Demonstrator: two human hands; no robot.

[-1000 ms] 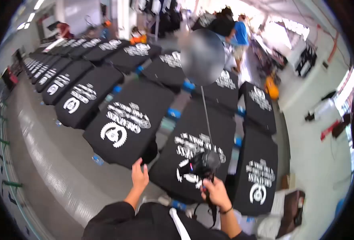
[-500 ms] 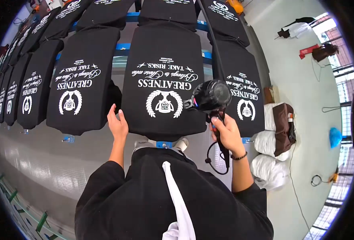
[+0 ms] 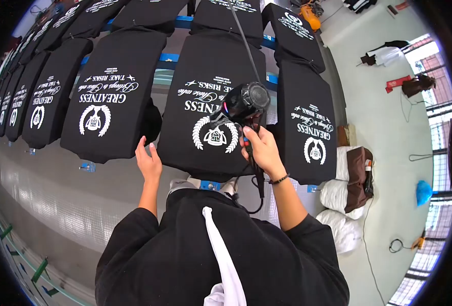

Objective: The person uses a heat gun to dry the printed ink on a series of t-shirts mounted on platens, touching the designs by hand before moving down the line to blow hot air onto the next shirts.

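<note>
My right hand point(image 3: 262, 149) is wrapped round the handle of a black hair dryer point(image 3: 246, 102). The dryer hangs over the right part of the print on a black T-shirt point(image 3: 205, 66), its nozzle toward the lower left, and hides some of the lettering. The shirt lies stretched over a board, with white text and a wreath emblem point(image 3: 215, 133). My left hand point(image 3: 149, 160) is beside that board's lower left corner, fingers apart and holding nothing. I cannot tell whether its fingertips touch the cloth.
Printed black shirts on boards stand on both sides, one to the left point(image 3: 116, 76) and one to the right point(image 3: 307, 117). Blue rails point(image 3: 169, 58) run behind them. White bundles point(image 3: 335, 191) lie on the floor at right. A thin cord point(image 3: 244, 38) runs down toward the dryer.
My right hand has moved the hair dryer left, from the shirt's right edge to over its print. The view has shifted slightly. My left hand stays nearly where it was.
</note>
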